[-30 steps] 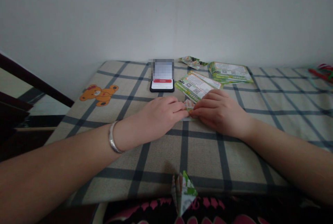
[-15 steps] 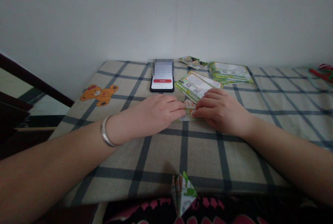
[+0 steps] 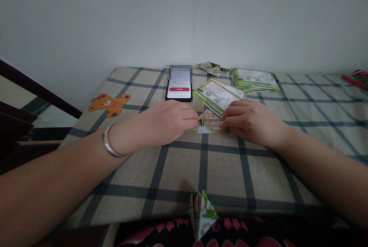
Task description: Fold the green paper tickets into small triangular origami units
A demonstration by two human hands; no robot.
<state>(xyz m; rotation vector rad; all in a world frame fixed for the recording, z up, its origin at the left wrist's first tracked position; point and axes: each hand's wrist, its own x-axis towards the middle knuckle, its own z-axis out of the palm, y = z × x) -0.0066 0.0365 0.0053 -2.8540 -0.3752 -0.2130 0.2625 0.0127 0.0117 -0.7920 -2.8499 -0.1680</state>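
Observation:
A folded sheet of printed paper (image 3: 207, 126), with a triangular upper part and a straight lower strip, lies flat on the tablecloth. My left hand (image 3: 169, 121), with a silver bangle (image 3: 107, 141) on the wrist, has closed fingers at the paper's left end. At its right end are the curled fingers of my right hand (image 3: 250, 121). Both sets of fingertips are partly hidden. Just behind the paper lie green-and-white leaflets (image 3: 214, 95), overlapping each other. A folded paper piece (image 3: 202, 214) with pointed tips stands at the table's front edge.
A phone (image 3: 179, 90) with a lit screen lies behind my left hand. At the back are another folded paper piece (image 3: 212, 68) and a stack of leaflets (image 3: 254, 79). A bear picture (image 3: 109, 104) is on the checked tablecloth (image 3: 178, 178). Red items (image 3: 358, 79) sit far right.
My hands have moved apart along the folded paper, the left one leftward and the right one rightward. More of the paper's middle now shows between them.

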